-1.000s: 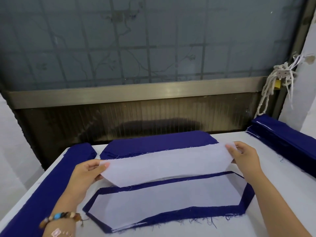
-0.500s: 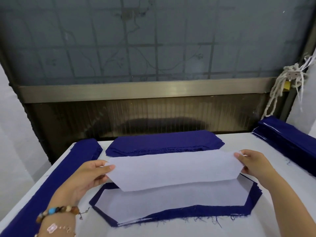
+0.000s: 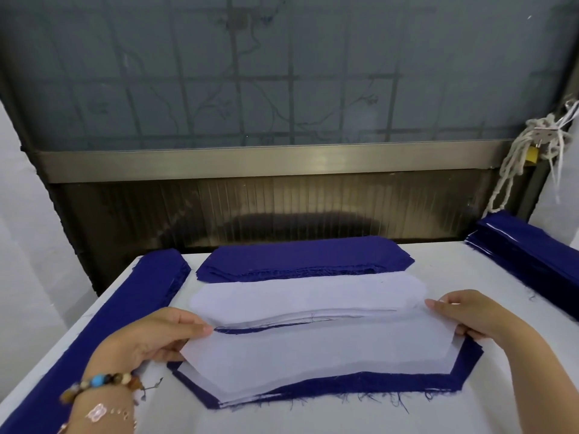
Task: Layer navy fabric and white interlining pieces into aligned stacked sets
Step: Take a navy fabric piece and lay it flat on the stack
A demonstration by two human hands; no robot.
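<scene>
Sagging between the left hand (image 3: 150, 336) and right hand (image 3: 479, 317), which each pinch one pointed end, the white interlining piece (image 3: 313, 349) hangs low over the navy fabric (image 3: 360, 384) on the counter (image 3: 391, 422). It looks light, thin and limp, so keeping both ends taut seems best for matching edges.

Frosted patterned window (image 3: 282, 73) above metal sill (image 3: 266, 162), white table (image 3: 313, 421)
</scene>
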